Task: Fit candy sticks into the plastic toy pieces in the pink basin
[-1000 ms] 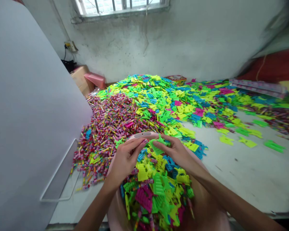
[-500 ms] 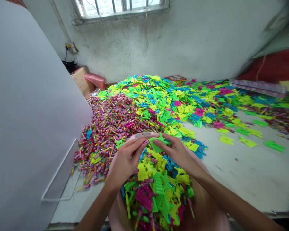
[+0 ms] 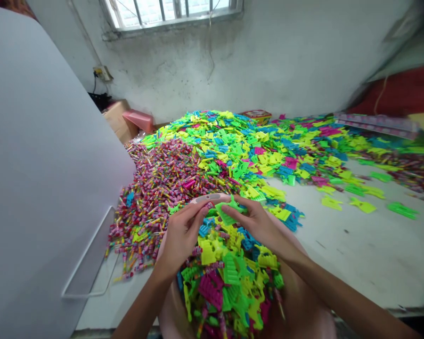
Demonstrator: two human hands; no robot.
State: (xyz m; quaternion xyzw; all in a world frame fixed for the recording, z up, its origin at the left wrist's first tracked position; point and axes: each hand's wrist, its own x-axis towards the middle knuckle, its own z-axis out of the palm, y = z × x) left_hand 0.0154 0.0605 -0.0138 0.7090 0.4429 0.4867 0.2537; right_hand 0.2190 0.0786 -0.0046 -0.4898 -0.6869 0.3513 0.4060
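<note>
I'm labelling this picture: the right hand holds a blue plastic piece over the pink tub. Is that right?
Not quite: the plastic piece is green, as the head view shows. The right hand does hold it over the pink tub.

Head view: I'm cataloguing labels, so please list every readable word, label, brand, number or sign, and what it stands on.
No text can be read.
Red-and-yellow box at the back: markings too small.
Pink patterned strip at right: blurred.
Heaped pink pieces: patterning too small.
Small pink piece in the left hand: too small and blurred.
</note>
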